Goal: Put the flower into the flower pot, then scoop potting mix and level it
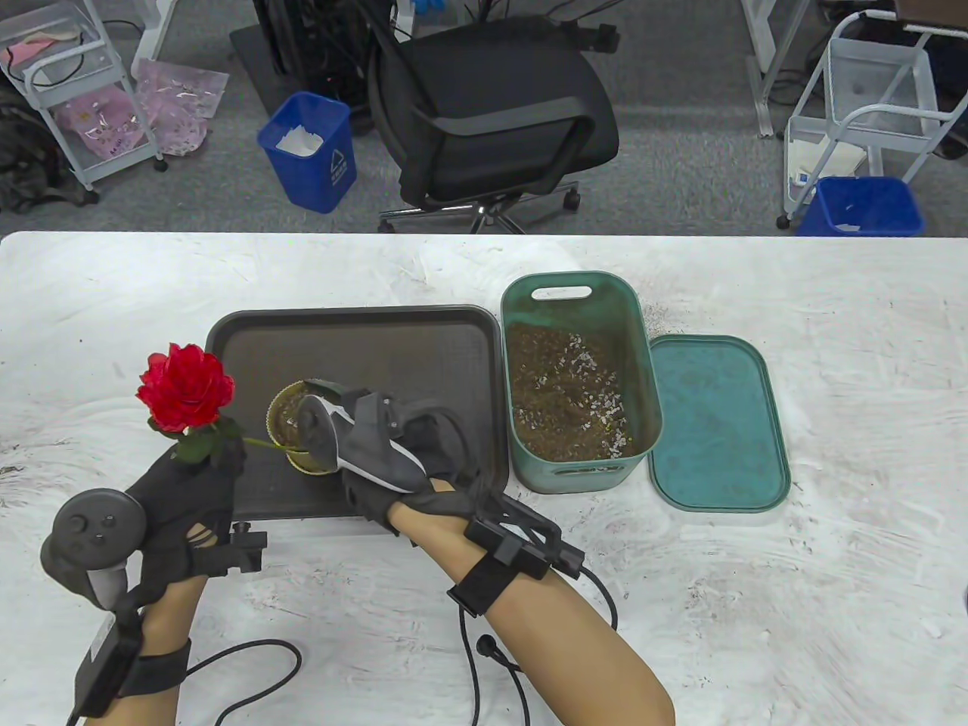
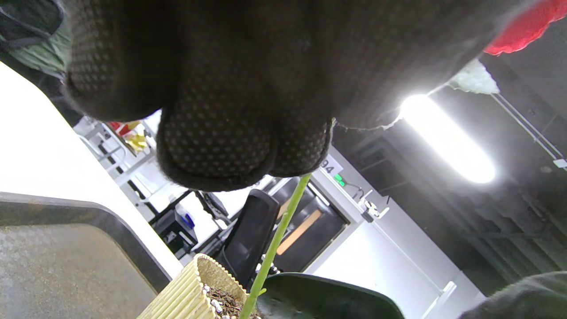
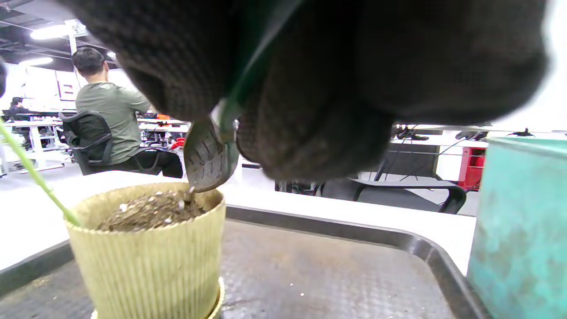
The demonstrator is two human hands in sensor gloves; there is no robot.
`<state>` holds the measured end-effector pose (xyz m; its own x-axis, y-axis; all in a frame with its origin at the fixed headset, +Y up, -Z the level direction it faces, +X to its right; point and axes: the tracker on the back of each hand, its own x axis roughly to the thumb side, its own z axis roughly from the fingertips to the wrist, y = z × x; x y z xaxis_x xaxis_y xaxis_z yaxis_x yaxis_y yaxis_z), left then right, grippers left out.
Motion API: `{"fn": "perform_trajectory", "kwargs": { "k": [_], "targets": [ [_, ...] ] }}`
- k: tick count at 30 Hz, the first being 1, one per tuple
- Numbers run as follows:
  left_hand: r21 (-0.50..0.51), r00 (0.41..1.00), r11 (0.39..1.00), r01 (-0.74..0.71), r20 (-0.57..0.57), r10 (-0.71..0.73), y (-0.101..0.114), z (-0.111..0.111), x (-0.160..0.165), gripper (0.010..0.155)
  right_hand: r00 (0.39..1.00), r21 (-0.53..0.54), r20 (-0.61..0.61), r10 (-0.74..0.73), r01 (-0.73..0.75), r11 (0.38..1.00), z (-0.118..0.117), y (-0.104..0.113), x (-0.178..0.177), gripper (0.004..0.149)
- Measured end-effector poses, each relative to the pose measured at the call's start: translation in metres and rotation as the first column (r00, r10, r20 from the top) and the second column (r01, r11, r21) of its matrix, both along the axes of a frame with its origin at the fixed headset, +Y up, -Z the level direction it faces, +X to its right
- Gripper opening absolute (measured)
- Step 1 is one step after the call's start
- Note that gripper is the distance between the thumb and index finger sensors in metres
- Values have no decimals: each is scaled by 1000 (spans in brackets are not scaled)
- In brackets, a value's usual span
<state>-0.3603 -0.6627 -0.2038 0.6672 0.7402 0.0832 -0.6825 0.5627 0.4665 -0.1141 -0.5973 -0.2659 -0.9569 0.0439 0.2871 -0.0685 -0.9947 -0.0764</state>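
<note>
Here the left hand (image 1: 178,491), at the lower left of the table view, pinches the green stem of the red flower (image 1: 185,387), whose bloom tilts up and left while the stem runs down into the yellow ribbed flower pot (image 3: 146,252). The pot stands on the dark tray (image 1: 423,340) in mid-frame and already holds potting mix. The right hand (image 1: 412,461) grips what looks like a small green scoop (image 3: 208,157), its tip touching the soil. Right of the tray sits the green bin (image 1: 578,302) of mix.
</note>
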Motion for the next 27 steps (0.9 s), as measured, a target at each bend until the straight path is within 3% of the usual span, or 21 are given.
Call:
{"fn": "perform_trajectory", "kwargs": {
  "k": [9, 15, 22, 27],
  "targets": [
    [0, 1000, 1000, 5, -4, -5, 0, 0, 0, 42, 989, 60, 126, -83, 75, 995, -4, 47, 59, 52],
    [-4, 1000, 1000, -3, -7, 3, 0, 0, -1, 42, 935, 69, 291, -203, 191, 979, -17, 78, 122, 51],
    [-3, 1000, 1000, -3, -5, 3, 0, 1, 0, 42, 832, 17, 467, -301, 331, 943, -39, 65, 184, 51],
    [-1, 1000, 1000, -1, -2, 1, 0, 0, -1, 42, 774, -60, 617, -142, 227, 972, -54, 45, 216, 50]
  ]
}}
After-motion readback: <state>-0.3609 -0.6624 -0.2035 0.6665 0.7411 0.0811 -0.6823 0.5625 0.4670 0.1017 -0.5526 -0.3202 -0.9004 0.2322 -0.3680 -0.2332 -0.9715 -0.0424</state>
